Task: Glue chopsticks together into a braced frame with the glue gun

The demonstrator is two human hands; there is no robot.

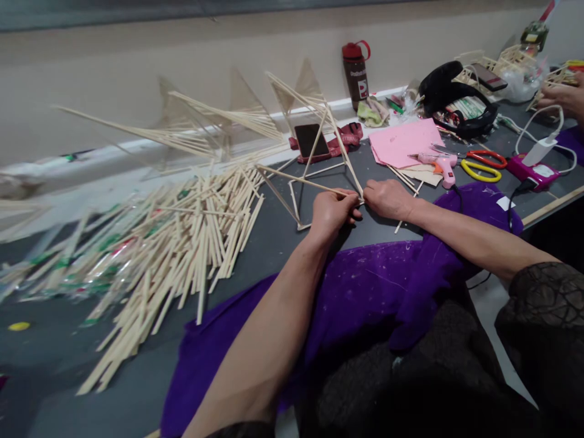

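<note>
My left hand [332, 213] is closed in a pinch on a thin wooden stick [296, 179] that slants up to the left. My right hand [387, 198] is closed beside it, gripping a corner of the stick frame [340, 149], where several sticks meet. Both hands nearly touch over the grey table [274, 243]. The frame stands upright, a pyramid-like shape of pale sticks, with a dark phone [311, 140] behind it. A purple cloth [365, 286] lies under my forearms.
A big heap of loose sticks [173, 243] covers the left of the table, fan-shaped stick pieces [219, 118] behind it. To the right lie pink paper [404, 141], a pink glue gun [440, 164], scissors [483, 164], a red-capped bottle [356, 73]. Another person's hand [563, 97] is far right.
</note>
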